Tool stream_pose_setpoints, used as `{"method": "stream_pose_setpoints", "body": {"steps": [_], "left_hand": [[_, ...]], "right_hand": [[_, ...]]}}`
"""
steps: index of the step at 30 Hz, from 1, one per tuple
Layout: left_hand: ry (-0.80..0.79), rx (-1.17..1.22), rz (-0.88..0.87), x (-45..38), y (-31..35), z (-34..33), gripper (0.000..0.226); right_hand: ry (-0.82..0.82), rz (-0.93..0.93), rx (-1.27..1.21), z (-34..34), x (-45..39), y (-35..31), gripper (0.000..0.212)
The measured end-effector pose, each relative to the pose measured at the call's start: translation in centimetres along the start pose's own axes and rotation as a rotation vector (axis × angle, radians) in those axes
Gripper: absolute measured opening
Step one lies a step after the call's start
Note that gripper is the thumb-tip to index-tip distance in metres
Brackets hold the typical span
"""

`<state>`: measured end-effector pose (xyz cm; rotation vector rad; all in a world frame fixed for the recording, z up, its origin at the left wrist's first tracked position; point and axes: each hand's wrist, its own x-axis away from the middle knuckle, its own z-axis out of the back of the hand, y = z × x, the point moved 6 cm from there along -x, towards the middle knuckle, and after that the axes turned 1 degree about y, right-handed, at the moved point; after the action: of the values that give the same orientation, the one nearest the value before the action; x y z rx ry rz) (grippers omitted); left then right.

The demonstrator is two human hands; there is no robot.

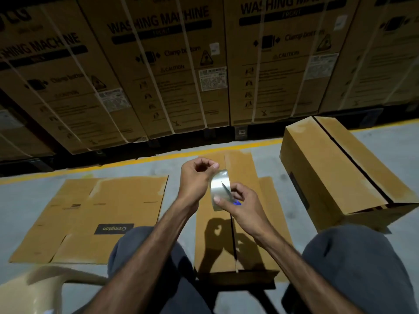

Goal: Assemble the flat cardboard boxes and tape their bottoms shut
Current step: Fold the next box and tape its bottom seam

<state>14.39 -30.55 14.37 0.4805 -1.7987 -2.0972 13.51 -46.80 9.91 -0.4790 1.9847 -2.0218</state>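
Observation:
A strip of clear tape (219,189) is stretched between my hands above an assembled cardboard box (215,234) that stands between my knees, bottom flaps closed with a dark seam down the middle. My left hand (196,177) pinches the tape's upper end. My right hand (242,206) pinches the lower end and also holds a blue-handled cutter (231,197), whose thin blade lies against the tape. A flat, unfolded box (90,218) lies on the floor to the left.
Another assembled box (340,168) lies on its side at the right. A wall of large washing-machine cartons (181,64) stands behind a yellow floor line (136,160). A loose cardboard piece (34,288) sits at the lower left. My knees (362,264) flank the box.

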Motion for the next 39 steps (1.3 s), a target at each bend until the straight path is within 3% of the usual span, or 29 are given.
{"method": "stream_pose_setpoints", "body": {"steps": [6, 10, 16, 19, 25, 32, 35, 39], "left_hand": [[0.036, 0.013, 0.159, -10.1, -5.1, -1.4, 0.013], [-0.024, -0.002, 0.269, -19.3, -10.9, -4.5, 0.018], [-0.043, -0.077, 0.390, -30.2, -21.9, -8.7, 0.021], [-0.073, -0.100, 0.452, -32.7, -25.3, -9.6, 0.018], [-0.126, -0.194, 0.482, -37.0, -27.4, -10.6, 0.017], [-0.208, -0.321, 0.495, -40.1, -29.3, -12.0, 0.019], [-0.144, -0.277, 0.501, -42.2, -29.5, -11.8, 0.012], [-0.210, -0.347, 0.525, -43.5, -30.7, -12.5, 0.009]], "right_hand": [[-0.030, -0.043, 0.081, 0.8, -9.0, 3.5, 0.015], [0.073, -0.059, 0.069, 1.7, -17.0, 7.5, 0.002], [0.208, -0.219, -0.083, 1.8, -27.2, 17.0, 0.012], [0.226, -0.356, -0.091, 1.3, -29.6, 20.3, 0.037], [0.318, -0.463, -0.033, 1.3, -33.6, 21.7, 0.064], [0.374, -0.401, -0.126, 0.8, -34.9, 20.7, 0.062], [0.396, -0.478, -0.100, 1.0, -36.1, 20.7, 0.054], [0.414, -0.524, -0.047, 1.4, -36.8, 20.7, 0.043]]}}
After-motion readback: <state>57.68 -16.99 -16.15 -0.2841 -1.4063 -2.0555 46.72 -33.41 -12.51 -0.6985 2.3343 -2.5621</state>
